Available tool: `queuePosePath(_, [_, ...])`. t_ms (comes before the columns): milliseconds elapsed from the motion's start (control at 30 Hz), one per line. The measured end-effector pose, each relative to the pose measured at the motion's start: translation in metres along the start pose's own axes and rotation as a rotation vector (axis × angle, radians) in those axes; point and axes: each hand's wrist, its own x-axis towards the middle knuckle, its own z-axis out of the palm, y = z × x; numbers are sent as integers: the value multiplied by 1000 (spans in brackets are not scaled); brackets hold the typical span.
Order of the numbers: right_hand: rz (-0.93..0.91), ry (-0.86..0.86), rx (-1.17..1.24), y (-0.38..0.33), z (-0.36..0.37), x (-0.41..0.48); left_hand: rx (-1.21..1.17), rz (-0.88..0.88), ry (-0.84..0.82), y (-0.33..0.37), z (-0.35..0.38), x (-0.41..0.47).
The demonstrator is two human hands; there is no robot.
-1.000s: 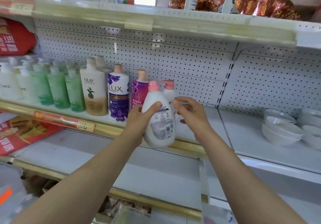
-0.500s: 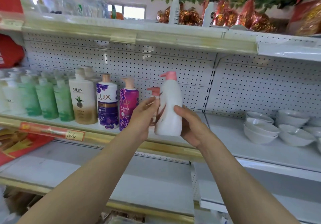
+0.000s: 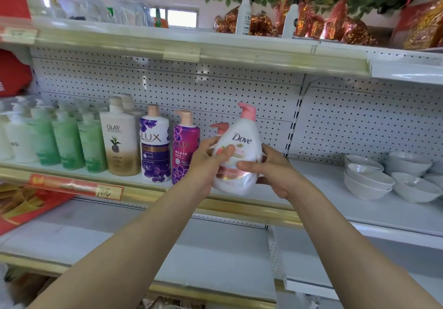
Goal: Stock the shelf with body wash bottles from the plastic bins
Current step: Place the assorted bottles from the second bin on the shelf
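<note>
Fingers of the left hand [image 3: 206,164] and right hand [image 3: 275,172] grip the tilted Dove bottle [image 3: 243,140]. Set down crooked, it may topple the pink-capped bottle [image 3: 219,127] just behind them.

shelf [image 3: 323,188] (gold front rail [image 3: 239,206]) | on it: green bottles [image 3: 68,143], olay bottle [image 3: 121,140], two lux bottles [image 3: 155,145] | right: stacked bowls [image 3: 369,179]

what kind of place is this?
Looks like a small retail shop: pegboard-backed shelving, a red price label on the shelf edge, branded body wash lined up (Olay bottle, Lux bottle), stacked white bowls alongside.
</note>
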Motion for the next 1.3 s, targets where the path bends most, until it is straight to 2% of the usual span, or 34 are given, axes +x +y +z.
queuePosePath(67, [15,32,46,6,3,6,137,75,-6,-1,-11,7])
queuePosePath(100, [16,48,61,9,6,10,276,171,26,0,-19,13])
queuePosePath(200, [13,113,76,19,12,22,628,420,236,6,-50,36])
queuePosePath(267, [9,145,72,24,14,31,743,443,300,9,-69,46])
queuePosePath(400, [-7,156,-17,33,24,46,946,484,212,0,-94,67])
queuePosePath(533, [-5,159,-60,49,34,58,919,505,127,-7,-104,80])
queuePosePath(767, [0,142,-84,70,43,69,918,635,86,-17,-118,90])
queuePosePath(1300, [32,121,-242,82,31,87,991,655,106,-24,-119,91])
